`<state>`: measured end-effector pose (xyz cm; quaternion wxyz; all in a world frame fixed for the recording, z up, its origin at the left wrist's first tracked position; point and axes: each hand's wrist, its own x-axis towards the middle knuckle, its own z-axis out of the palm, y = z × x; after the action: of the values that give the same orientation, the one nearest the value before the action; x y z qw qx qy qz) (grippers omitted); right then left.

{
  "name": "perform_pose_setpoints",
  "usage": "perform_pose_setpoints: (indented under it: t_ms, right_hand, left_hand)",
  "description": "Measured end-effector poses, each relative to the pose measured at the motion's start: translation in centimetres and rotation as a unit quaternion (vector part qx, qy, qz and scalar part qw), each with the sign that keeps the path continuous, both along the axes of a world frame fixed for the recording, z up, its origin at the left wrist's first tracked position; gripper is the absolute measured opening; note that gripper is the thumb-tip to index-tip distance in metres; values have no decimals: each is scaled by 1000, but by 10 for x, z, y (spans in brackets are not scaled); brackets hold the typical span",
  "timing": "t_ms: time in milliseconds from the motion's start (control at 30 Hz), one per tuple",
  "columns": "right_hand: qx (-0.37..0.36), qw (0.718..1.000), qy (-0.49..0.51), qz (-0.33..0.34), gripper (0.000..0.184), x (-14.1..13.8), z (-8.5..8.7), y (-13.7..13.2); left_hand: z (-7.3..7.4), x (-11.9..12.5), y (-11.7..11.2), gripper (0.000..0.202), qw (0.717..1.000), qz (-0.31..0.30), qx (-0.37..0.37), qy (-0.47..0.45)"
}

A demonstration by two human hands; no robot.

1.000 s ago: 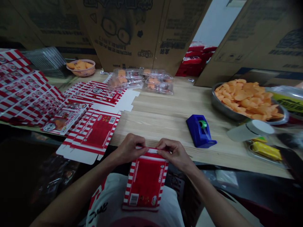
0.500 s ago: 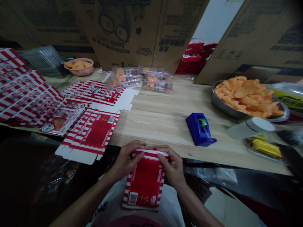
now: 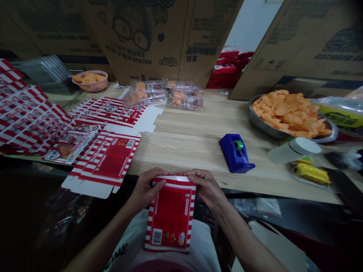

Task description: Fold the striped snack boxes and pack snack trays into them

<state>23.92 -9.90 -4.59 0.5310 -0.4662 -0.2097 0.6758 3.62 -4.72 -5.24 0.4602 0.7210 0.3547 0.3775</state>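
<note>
Holding our folded red-and-white striped carton square — left hand and right hand both grasping its top end, evenly matched, neither hand released.

White shirt printed with black script lettering, a dark red trim along the lower edge, bare forearms, left hand and right hand uncovered.

left hand | right hand | moved from pinching to clasping top corners | red-striped carton
</note>
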Motion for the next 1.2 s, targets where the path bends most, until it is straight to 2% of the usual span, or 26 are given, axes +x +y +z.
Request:
perform_pose_setpoints:
  t_ms: [100, 167, 267, 367, 433, 567, 667, 733, 800, 867, 933, 967, 1033, 1100, 1200]
  right_hand:
    - [26, 998, -56, 8, 16, -1, 3, 0]
    - [74, 986, -151, -4, 16, -4, 1, -4]
    - [167, 935, -311, -34, 11, -10, -5, -14]
    - [223, 897, -377, -64, 5, -13, -13, -24]
    - [222, 896, -377, -78, 5, -16, -19, -29]
    - [180, 925, -314, -113, 8, -24, -28, -35]
    - [170, 929, -313, -105, 12, -26, -25, -34]
    - [186, 919, -339, -84, 9, -12, -17, -32]
    - [206, 891, -386, -121, 9, 19, -7, -29]
    - [207, 833, -456, -235, 11, 63, 2, -27]
    - [165, 766, -512, -353, 15, 111, 8, -28]
    - [121, 757, -521, -376, 18, 131, 10, -28]
    - [37, 794, -503, -339, 26, 161, 10, -28]
    - [-4, 838, -473, -272, 30, 174, 8, -25]
    - [-6, 859, -444, -253, 28, 173, 4, -19]
  left_hand:
    - [0, -2, 0, 17, 1000, -1, 2, -7]
    - [-2, -3, 1, 18, 1000, -8, 9, -19]
    - [-5, -2, 1, 19, 999, -26, 14, -38]
    - [-10, 1, -2, 18, 997, -36, 8, -60]
    - [-13, 5, -7, 16, 997, -29, -1, -75]
    - [-18, 12, -18, 14, 996, 9, -23, -89]
    - [-19, 11, -19, 10, 991, 20, -81, -103]
    - [-19, 7, -16, 4, 982, 26, -144, -119]
    - [-22, 2, -12, 5, 967, 46, -213, -132]
    - [-26, 0, -7, 12, 949, 70, -273, -139]
    - [-31, 1, -4, 16, 941, 78, -301, -133]
    - [-32, 3, -4, 17, 943, 75, -298, -127]
    - [-32, 8, -5, 17, 955, 58, -268, -112]
    - [-30, 13, -7, 16, 967, 38, -231, -99]
    - [-27, 17, -8, 14, 975, 29, -199, -96]
